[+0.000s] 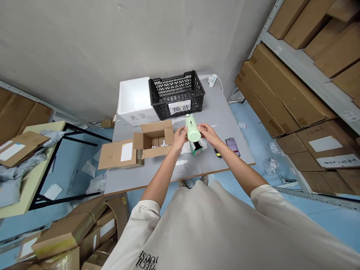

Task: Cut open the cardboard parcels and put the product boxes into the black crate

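Note:
A pale green bottle (192, 128) with dark lettering is held up between my two hands over the grey table (216, 108). It is tilted, its base towards me and its capped end away. My left hand (180, 137) grips its left side, fingers and thumb closed against it. From the right, my right hand (208, 133) holds it near the base. Just below the bottle stands a small green box (196, 149), its top open and dark inside. To the left of my left hand is an open cardboard box (156, 139) with small items in it.
Behind are a black crate (180, 92) and a white foam box (135, 98). A phone (233, 146) lies at the right, a charger plug (212, 80) at the back. Another carton (118, 154) sits at the left edge. Shelves of boxes (287, 90) stand right; stacked cartons (73, 225) lie lower left.

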Demonstrator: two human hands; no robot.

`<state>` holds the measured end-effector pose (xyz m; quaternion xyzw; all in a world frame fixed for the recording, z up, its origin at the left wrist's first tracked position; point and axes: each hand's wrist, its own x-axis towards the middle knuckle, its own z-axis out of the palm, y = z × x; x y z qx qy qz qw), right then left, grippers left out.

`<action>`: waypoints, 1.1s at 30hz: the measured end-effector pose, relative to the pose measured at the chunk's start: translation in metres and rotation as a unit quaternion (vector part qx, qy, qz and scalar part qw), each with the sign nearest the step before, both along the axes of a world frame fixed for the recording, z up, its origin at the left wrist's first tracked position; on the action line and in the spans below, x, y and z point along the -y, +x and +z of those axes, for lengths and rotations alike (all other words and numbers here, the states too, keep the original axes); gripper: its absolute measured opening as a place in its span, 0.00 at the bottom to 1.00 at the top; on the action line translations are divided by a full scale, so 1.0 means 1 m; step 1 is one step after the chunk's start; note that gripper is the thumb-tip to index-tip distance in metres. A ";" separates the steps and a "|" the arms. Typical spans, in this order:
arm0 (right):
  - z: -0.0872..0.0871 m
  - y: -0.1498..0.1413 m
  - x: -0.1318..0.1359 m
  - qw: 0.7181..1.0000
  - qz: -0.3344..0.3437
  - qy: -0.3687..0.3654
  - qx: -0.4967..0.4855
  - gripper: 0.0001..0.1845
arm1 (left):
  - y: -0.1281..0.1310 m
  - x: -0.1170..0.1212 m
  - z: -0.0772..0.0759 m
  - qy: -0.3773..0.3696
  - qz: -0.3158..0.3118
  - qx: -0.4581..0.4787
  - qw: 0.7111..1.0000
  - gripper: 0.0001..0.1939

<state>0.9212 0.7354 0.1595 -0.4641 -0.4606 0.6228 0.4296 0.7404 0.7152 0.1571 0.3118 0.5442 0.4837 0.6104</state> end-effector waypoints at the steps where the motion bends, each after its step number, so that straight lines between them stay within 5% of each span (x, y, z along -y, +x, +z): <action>1: 0.000 -0.001 0.000 1.000 -0.003 0.001 0.001 0.30 | 0.001 0.000 0.000 -0.011 -0.003 0.003 1.000 0.27; 9: -0.004 0.001 -0.004 1.000 0.004 0.009 0.018 0.29 | -0.001 0.001 -0.005 -0.018 -0.012 0.009 1.000 0.31; 15: -0.007 0.011 -0.009 0.994 0.041 0.086 0.047 0.26 | -0.009 0.001 -0.011 0.088 -0.060 -0.010 0.994 0.45; 24: -0.015 0.011 -0.007 0.981 0.051 0.163 0.094 0.24 | -0.002 0.003 -0.014 0.210 -0.050 -0.122 0.969 0.36; 33: -0.011 0.014 -0.004 0.984 0.050 0.158 0.057 0.24 | -0.003 0.015 -0.008 0.330 -0.058 -0.274 0.901 0.28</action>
